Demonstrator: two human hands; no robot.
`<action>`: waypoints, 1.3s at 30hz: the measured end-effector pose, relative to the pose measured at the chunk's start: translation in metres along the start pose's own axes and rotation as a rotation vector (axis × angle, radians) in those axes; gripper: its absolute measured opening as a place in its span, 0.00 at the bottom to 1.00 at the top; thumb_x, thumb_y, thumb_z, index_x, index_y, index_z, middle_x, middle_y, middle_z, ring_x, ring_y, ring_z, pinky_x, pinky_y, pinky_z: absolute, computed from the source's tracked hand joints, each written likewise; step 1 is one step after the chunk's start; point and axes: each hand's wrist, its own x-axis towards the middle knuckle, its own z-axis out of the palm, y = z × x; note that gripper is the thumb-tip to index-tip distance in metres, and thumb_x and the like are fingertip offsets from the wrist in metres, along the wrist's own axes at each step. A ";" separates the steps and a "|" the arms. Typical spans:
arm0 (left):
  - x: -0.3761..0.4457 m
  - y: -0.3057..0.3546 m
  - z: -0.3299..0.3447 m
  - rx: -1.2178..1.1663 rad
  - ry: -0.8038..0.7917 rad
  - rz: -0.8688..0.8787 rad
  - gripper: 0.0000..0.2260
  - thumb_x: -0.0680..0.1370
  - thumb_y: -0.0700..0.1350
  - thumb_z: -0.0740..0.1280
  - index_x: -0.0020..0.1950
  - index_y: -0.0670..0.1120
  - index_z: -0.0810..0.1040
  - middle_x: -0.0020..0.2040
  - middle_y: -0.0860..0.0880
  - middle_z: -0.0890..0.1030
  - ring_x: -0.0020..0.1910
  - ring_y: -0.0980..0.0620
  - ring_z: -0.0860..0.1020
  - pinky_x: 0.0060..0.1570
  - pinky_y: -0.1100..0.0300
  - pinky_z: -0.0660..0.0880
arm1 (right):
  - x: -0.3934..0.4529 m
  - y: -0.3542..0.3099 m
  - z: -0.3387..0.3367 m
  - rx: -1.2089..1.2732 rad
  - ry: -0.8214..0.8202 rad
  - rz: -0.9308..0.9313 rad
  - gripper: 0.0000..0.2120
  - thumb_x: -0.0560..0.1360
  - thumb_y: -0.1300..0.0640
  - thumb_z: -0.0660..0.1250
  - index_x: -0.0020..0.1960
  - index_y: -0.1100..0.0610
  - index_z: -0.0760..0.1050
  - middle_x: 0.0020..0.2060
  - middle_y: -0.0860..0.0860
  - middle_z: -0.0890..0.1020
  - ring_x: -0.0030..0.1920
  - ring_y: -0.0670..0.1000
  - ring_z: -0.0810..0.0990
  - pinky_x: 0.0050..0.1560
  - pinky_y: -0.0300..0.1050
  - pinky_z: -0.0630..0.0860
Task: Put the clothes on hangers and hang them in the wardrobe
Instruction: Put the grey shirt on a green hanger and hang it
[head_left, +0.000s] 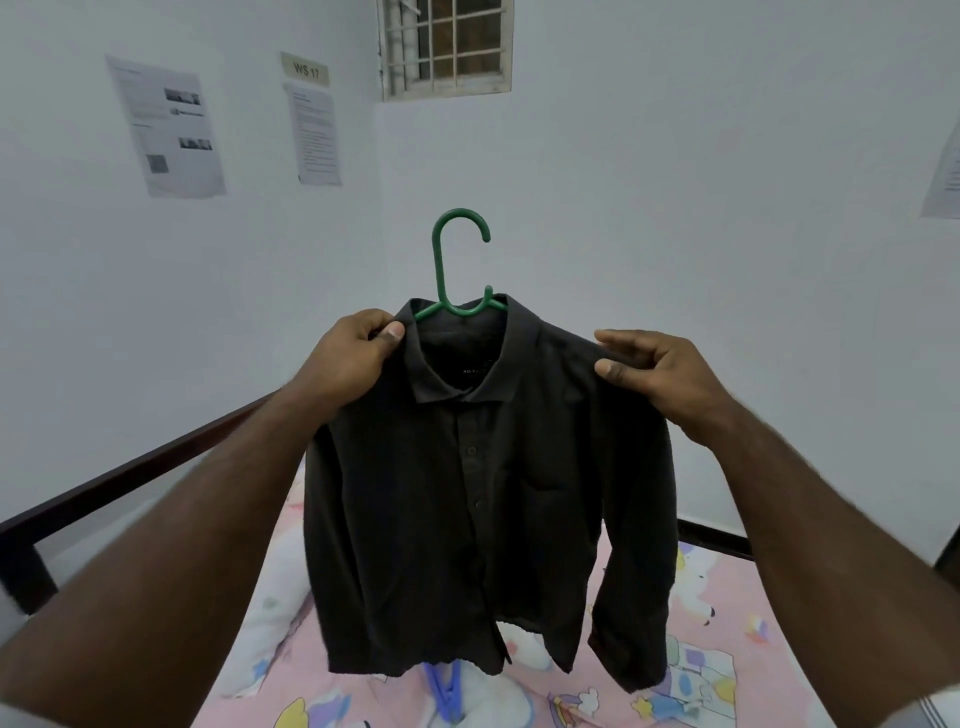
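Dark shirt (483, 493): buttoned, held up in the air over the bed (727, 649), front toward the camera, sleeves hanging loose at both sides; raised like this, I judge, so the cloth drops straight and can be checked on its hanger
Green hanger (457, 260): inside the shirt, its arms hidden under the shoulders, only the hook and a short piece of each arm showing above the collar; hook upright and free, ready to go over a rail
Left hand (358, 348): pinches the shirt's shoulder just beside the collar, thumb on the front, fingers behind; probably also holding the hanger arm through the cloth, though that cannot be seen
Right hand (649, 374): grips the other shoulder seam, thumb in front, fingers curled over the top; the two hands are well apart, one at each shoulder, which keeps the shirt level and squared on the hanger
Bed: pink patterned sheet below the shirt, serving as the work surface
Blue hanger (444, 691): lies on the bed under the shirt's hem, partly hidden, likely waiting for another garment
Wardrobe: not in view
Stage: shirt appears seated on its hanger; carrying it to the wardrobe rail is not yet done
Risk: a shoulder could slip off the hanger arm once one hand lets go
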 end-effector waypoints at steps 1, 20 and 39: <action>-0.002 0.001 -0.004 -0.012 -0.006 -0.013 0.12 0.84 0.50 0.61 0.47 0.49 0.80 0.45 0.45 0.82 0.43 0.48 0.78 0.46 0.53 0.75 | 0.001 0.000 0.004 0.042 -0.019 -0.008 0.19 0.69 0.49 0.77 0.60 0.45 0.82 0.55 0.42 0.85 0.59 0.41 0.82 0.63 0.40 0.76; -0.050 0.024 -0.042 0.056 0.234 -0.129 0.10 0.83 0.51 0.63 0.51 0.50 0.83 0.45 0.50 0.85 0.46 0.51 0.82 0.47 0.57 0.79 | 0.032 -0.015 0.048 0.399 -0.227 -0.044 0.05 0.77 0.60 0.71 0.52 0.59 0.84 0.47 0.57 0.85 0.47 0.53 0.84 0.53 0.48 0.81; -0.194 0.076 -0.124 0.236 0.620 -0.303 0.10 0.83 0.49 0.65 0.44 0.51 0.82 0.37 0.51 0.82 0.37 0.55 0.79 0.43 0.57 0.78 | 0.023 -0.089 0.143 0.193 -0.606 -0.407 0.14 0.79 0.61 0.67 0.60 0.46 0.83 0.53 0.39 0.85 0.56 0.40 0.82 0.59 0.36 0.74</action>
